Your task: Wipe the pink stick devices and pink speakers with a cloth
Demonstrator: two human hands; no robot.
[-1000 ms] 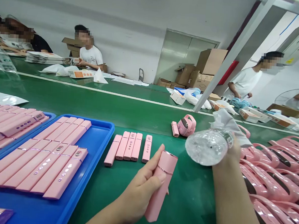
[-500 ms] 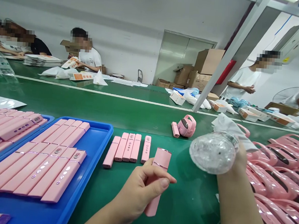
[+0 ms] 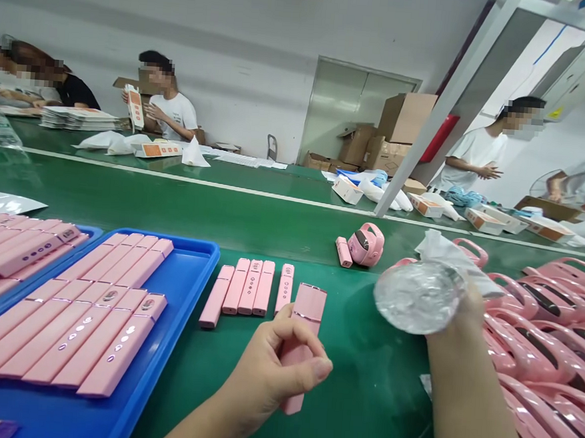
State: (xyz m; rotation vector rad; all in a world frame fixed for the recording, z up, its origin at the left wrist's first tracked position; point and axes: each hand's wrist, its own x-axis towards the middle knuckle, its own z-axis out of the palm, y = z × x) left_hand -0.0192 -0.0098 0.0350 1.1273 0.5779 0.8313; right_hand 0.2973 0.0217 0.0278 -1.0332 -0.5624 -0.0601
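Left hand: closed round one pink stick (image 3: 310, 304), hand (image 3: 268, 372) in front of it, thumb and forefinger curled together into a ring.
Held stick: tilted, metallic band near the upper end; over the near half of the green table (image 3: 360, 397), between the tray's right edge and the pink housings. Touching the surface or not: can't tell.
Right hand: gripping a clear bottle (image 3: 414, 301), hand (image 3: 470, 311) mostly behind it, round end toward camera; fingers largely hidden. White tissue (image 3: 441, 248) in the same hand, sticking up behind the bottle.
Loose sticks: row (image 3: 250, 289) just off the tray's right edge, leftmost slanted; one single stick (image 3: 284, 286) slightly apart on the row's right.
Blue tray (image 3: 194, 265): left part of the surface, two banks of pink sticks on it, bare strip along its right edge. Second tray (image 3: 94, 233) past its left edge, heaped with more.
Handled unit: small pink one (image 3: 365, 246) toward the table's middle, short pink piece (image 3: 343, 252) beside it.
Pink housings (image 3: 539, 333): massed along the right edge.
Far edge: seated person (image 3: 177, 114) holding up a white-and-orange carton (image 3: 135, 106); standing person (image 3: 477, 155) at right.
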